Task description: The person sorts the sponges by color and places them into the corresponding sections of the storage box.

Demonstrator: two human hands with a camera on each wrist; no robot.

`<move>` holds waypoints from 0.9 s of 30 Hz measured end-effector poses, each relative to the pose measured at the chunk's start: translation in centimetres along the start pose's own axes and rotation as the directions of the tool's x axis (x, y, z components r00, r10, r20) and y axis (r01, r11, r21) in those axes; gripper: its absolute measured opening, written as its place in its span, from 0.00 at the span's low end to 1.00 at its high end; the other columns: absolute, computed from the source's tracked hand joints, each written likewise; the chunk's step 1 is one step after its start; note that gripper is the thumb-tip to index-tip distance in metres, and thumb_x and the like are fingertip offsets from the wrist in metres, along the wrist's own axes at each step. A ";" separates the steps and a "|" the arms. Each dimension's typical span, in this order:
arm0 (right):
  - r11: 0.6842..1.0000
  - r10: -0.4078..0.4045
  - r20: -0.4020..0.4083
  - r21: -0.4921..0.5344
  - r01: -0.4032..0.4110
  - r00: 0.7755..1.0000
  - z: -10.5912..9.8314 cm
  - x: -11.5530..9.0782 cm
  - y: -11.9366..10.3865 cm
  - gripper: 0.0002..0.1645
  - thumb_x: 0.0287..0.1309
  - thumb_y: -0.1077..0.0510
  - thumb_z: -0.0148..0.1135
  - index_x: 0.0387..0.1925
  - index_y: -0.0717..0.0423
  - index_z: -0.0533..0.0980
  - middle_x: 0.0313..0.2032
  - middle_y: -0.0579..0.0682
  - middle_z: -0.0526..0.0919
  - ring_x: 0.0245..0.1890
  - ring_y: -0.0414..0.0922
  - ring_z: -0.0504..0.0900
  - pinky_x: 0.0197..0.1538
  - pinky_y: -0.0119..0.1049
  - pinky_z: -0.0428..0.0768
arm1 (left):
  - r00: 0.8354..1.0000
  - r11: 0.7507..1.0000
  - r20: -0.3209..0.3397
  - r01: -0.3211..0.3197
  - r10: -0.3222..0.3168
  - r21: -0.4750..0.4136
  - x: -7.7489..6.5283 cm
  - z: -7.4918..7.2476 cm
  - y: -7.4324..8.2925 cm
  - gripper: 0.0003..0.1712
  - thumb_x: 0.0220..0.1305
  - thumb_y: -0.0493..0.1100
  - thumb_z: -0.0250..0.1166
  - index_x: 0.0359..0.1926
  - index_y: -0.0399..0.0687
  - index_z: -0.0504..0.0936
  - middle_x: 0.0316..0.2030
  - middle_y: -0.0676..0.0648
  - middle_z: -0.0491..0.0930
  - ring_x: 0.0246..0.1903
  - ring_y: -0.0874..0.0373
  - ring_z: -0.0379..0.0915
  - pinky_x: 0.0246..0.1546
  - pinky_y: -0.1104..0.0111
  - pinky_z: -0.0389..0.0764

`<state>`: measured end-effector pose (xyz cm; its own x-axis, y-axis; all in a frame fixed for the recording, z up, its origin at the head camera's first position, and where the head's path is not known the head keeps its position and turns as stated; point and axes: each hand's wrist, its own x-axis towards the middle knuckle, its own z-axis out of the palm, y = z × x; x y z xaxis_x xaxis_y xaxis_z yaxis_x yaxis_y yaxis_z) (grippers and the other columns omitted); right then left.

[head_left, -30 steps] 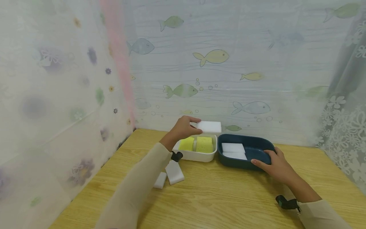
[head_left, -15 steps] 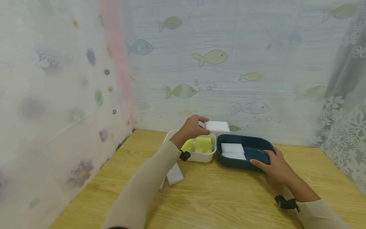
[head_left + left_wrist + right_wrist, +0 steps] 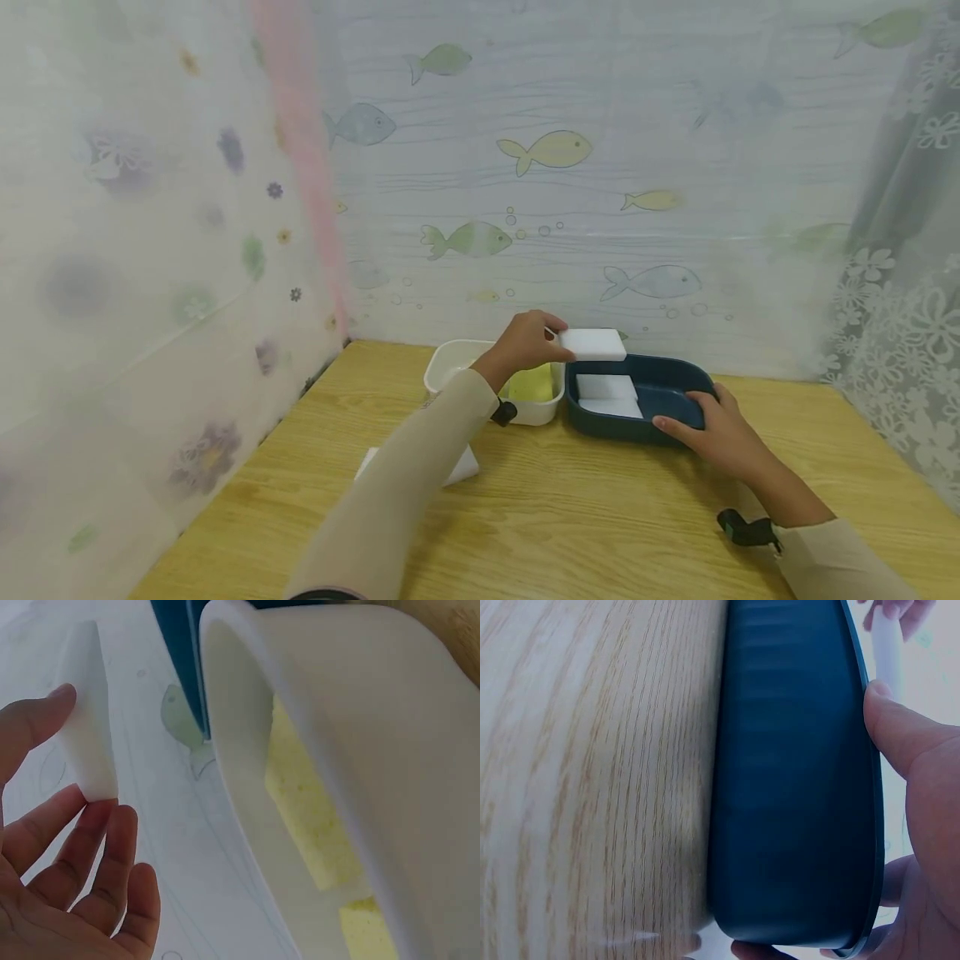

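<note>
My left hand pinches a white sponge block between thumb and fingertips. The block is held level above the rear left of a dark blue bin. In the left wrist view the same white sponge shows edge-on, with the thumb on one side. My right hand grips the right end of the blue bin, its thumb over the rim. Two white sponges lie side by side in the bin's left part. Yellow sponges sit in a white bin, partly hidden by my left arm.
The white bin stands directly left of the blue one on the wooden table. More white sponge lies on the table, mostly behind my left sleeve. A fish-printed curtain hangs behind the table's back edge.
My left hand has carried the white sponge rightward from above the white bin to above the blue bin, lowering slightly. My right hand has kept its grip on the blue bin.
</note>
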<state>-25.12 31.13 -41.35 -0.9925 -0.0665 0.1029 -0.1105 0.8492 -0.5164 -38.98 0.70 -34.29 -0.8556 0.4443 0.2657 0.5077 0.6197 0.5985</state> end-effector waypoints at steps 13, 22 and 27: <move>1.000 0.016 -0.003 -0.003 -0.016 1.000 0.2 0.2 0.3 0.64 0.64 0.25 0.59 0.75 0.74 0.56 0.75 0.83 0.37 0.69 0.84 0.51 0.62 0.79 0.63 | 0.999 0.953 0.047 -0.019 0.005 0.304 0.8 2.7 2.0 0.31 0.53 0.62 0.80 0.56 0.57 0.89 0.54 0.58 0.86 0.52 0.60 0.79 0.59 0.59 0.76; 1.000 0.015 -0.006 -0.005 -0.015 1.000 0.3 0.2 0.4 0.63 0.65 0.25 0.59 0.75 0.74 0.56 0.75 0.84 0.37 0.70 0.84 0.50 0.62 0.80 0.62 | 0.999 0.893 0.023 -0.031 0.023 0.449 0.9 4.1 2.5 0.23 0.52 0.64 0.80 0.44 0.60 0.88 0.42 0.63 0.87 0.41 0.64 0.77 0.51 0.60 0.71; 1.000 0.023 -0.006 -0.006 -0.023 1.000 0.3 0.3 0.4 0.63 0.64 0.25 0.59 0.75 0.73 0.56 0.75 0.83 0.37 0.70 0.84 0.50 0.62 0.80 0.62 | 0.999 0.867 0.019 -0.032 0.026 0.497 1.1 4.8 2.5 0.20 0.51 0.65 0.80 0.37 0.61 0.87 0.34 0.63 0.84 0.36 0.63 0.75 0.49 0.60 0.70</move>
<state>-25.44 31.33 -41.76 -0.9944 -0.0444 0.0959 -0.0877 0.8534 -0.5138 -38.14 5.82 -36.17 -0.8402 0.4722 0.2668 0.5178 0.8447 0.1356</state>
